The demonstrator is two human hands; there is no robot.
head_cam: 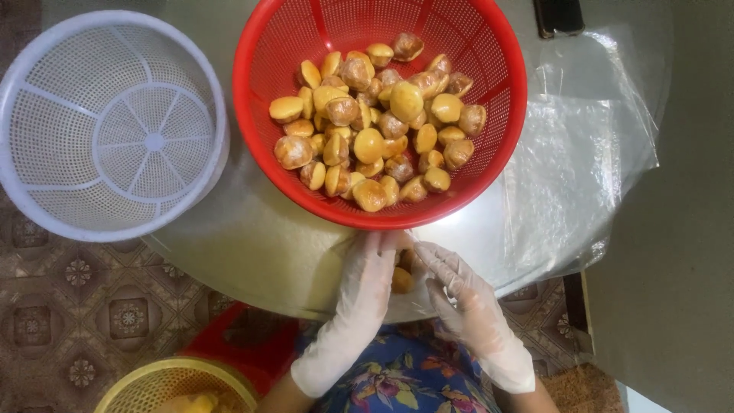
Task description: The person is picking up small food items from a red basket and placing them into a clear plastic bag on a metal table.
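Two gloved hands meet at 6 o'clock on the round table, just below the red basket. I see the left hand and the right hand with fingers curled together around a small yellow-brown seed, which sits between the palms, touching both gloves. A second piece shows just above it, partly hidden, so I cannot tell which hand holds it. At 12 o'clock the red basket holds a heap of similar seeds, yellow and brown. At 9 o'clock stands a white perforated basket. At 3 o'clock lie clear plastic bags. At 7 o'clock, off the table, I note a yellow basket rim.
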